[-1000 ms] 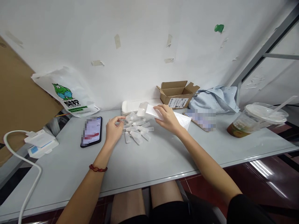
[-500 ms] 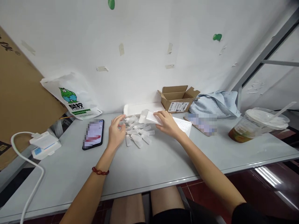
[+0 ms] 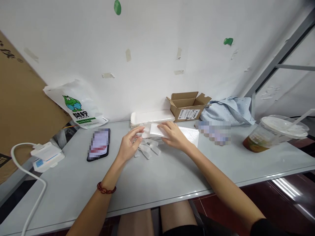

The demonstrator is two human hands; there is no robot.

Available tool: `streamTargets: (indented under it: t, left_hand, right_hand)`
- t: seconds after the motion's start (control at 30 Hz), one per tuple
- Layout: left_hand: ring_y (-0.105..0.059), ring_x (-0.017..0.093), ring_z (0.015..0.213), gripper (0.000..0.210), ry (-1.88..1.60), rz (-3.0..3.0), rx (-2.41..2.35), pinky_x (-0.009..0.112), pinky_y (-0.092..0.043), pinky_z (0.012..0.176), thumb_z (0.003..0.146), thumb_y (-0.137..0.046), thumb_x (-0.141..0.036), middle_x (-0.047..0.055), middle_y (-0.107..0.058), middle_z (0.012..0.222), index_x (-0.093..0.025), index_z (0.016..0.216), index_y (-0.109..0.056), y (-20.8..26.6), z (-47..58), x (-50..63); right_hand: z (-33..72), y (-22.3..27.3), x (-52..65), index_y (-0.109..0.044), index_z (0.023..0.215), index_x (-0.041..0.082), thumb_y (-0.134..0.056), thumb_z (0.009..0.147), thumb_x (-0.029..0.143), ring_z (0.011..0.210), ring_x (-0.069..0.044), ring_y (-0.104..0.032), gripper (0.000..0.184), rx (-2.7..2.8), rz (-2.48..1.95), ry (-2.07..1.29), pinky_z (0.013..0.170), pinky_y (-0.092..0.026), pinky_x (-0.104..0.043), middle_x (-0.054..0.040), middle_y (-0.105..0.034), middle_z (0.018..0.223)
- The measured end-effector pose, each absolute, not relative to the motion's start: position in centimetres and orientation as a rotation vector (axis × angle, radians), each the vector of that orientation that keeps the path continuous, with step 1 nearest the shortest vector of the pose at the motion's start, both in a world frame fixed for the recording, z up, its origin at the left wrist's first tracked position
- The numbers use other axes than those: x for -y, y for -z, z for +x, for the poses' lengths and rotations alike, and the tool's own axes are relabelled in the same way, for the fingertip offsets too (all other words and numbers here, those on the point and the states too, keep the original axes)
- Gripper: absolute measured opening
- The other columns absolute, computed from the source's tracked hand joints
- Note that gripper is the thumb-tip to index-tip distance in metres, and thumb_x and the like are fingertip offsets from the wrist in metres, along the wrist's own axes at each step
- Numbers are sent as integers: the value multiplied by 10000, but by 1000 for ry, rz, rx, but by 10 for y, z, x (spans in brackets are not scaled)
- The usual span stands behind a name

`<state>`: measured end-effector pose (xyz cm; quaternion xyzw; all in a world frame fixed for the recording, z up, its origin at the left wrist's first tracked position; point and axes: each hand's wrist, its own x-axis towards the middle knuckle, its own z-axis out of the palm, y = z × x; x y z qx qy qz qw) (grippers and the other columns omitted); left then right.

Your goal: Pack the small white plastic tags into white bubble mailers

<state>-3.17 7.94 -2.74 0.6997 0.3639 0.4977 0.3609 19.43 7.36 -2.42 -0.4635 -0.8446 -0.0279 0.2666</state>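
The grey table [image 3: 159, 177] carried everything. At its left edge a large brown cardboard sheet [image 3: 22, 108] leaned, with a white plastic bag [image 3: 76, 103] beside it showing a green cartoon figure and dark characters too small to read. Far right stood a lidded drink cup [image 3: 275, 132] with a straw. Against the wall sat an open cardboard box [image 3: 188, 105] bearing a white shipping label, its print illegible. A phone [image 3: 98, 144] lay left of the hands. The right hand [image 3: 173, 136] grasped a white pouch [image 3: 154, 130] from its right side, just above a heap of small clear plastic vials [image 3: 149, 147]. The left hand [image 3: 129, 146] pinched the pouch's left end, fingers closed on it.
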Motion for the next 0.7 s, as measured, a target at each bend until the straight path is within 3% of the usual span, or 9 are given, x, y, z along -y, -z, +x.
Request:
streamTargets:
  t: [0.1,0.23,0.33,0.47,0.7]
  left_hand:
    - [-634,204,932,364,-1266,1715,-929,308,-497,745,760,-609,-286,116,-648,1158,-159,1099,-646,24,-32,-78]
    - [-618,175,746,299,-1520,1570,-1254,281,-467,592,767,-553,-272,84,-687,992,-154,1028,-641,29,-44,-91]
    - [-605,207,844,226,-1429,1784,-1540,310,-472,664,741,-505,-209,75,-689,966,-168,881,-677,39,-57,-105]
    - [-541,256,1040,263,-1236,2068,-1602,368,-472,804,724,-479,-152,65,-681,1099,-195,860,-701,52,-64,-117]
    - [-590,231,948,270,-1085,2070,-1606,372,-464,858,754,-475,-165,52,-721,965,-201,926,-680,61,-58,-122]
  right_hand:
    - [196,24,-74,-509,1194,165,-563,747,121,1068,-288,-493,453,2269,-1208,85,870,-411,-415,-147,-544,1185]
    - [208,25,-81,-508,1202,176,-548,766,149,1075,-297,-496,438,2186,-1231,92,873,-423,-432,-150,-542,1178]
    - [217,25,-85,-502,1214,189,-537,770,162,1072,-303,-497,446,2119,-1278,106,867,-428,-445,-147,-542,1168]
    - [218,26,-86,-511,1211,190,-536,771,167,1067,-301,-499,441,2114,-1294,105,873,-428,-445,-141,-545,1166]
    - [213,26,-84,-521,1213,185,-530,774,166,1078,-300,-493,439,2132,-1342,83,881,-423,-437,-140,-544,1173]
